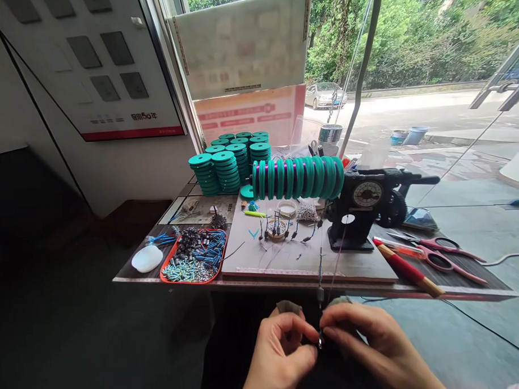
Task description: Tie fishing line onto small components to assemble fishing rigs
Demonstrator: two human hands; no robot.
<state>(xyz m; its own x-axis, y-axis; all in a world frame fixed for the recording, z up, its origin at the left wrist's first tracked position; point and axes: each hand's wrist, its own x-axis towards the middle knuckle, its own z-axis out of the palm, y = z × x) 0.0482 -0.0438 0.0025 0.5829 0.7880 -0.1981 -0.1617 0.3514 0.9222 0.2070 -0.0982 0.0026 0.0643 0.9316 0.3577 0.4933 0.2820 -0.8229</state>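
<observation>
Beads and small tackle fill a red tray (189, 256) at the surface's (390, 289) left edge, near at hand; stacked green spools (226, 164) stand behind; a spool row (299, 178) sits on the black winder (362, 211); below, the left hand (277, 353) and right hand (375, 343) pinch a thin line (320, 272) between fingertips, holding it taut; red scissors (440, 253) lie right.

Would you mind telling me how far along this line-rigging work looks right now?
Looks done: a row of green spools sits loaded on the black winder, and more spools are stacked behind. In hand: the left hand and right hand pinch a small fitting on a thin line below the table edge. Left: loose fittings lie on the board, and the red tray is full.
</observation>
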